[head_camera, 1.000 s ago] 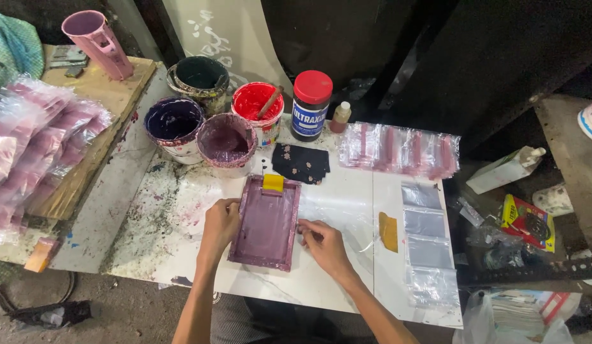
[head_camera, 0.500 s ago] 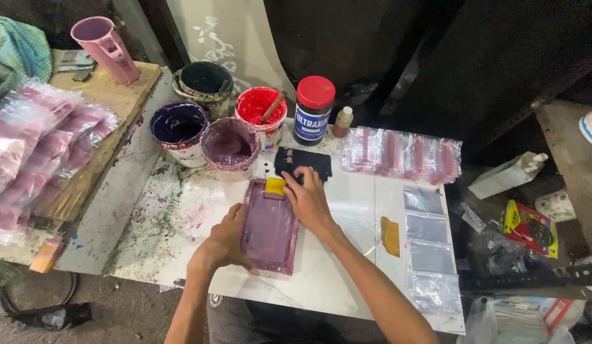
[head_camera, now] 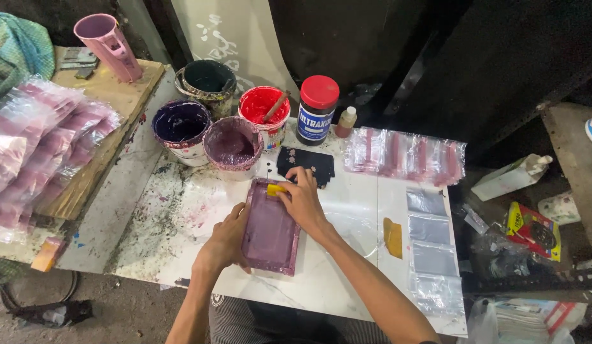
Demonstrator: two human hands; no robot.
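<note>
Lying lengthwise under both hands, the purple frame (head_camera: 270, 227) is steadied by the flat, spread left hand (head_camera: 225, 241); a yellow scraper (head_camera: 275, 189) at the frame's far end is pinched by the right hand (head_camera: 302, 200).

Even, soft light is falling from above onto the white bench (head_camera: 347, 210), which is showing as the brightest area. The background behind it is sinking into near black, swallowing detail. Glare is glinting off the clear plastic sleeves (head_camera: 404, 153). The hands (head_camera: 302, 200) are casting only faint shadows. Focus is holding sharp centrally, softening slightly toward the edges.
</note>
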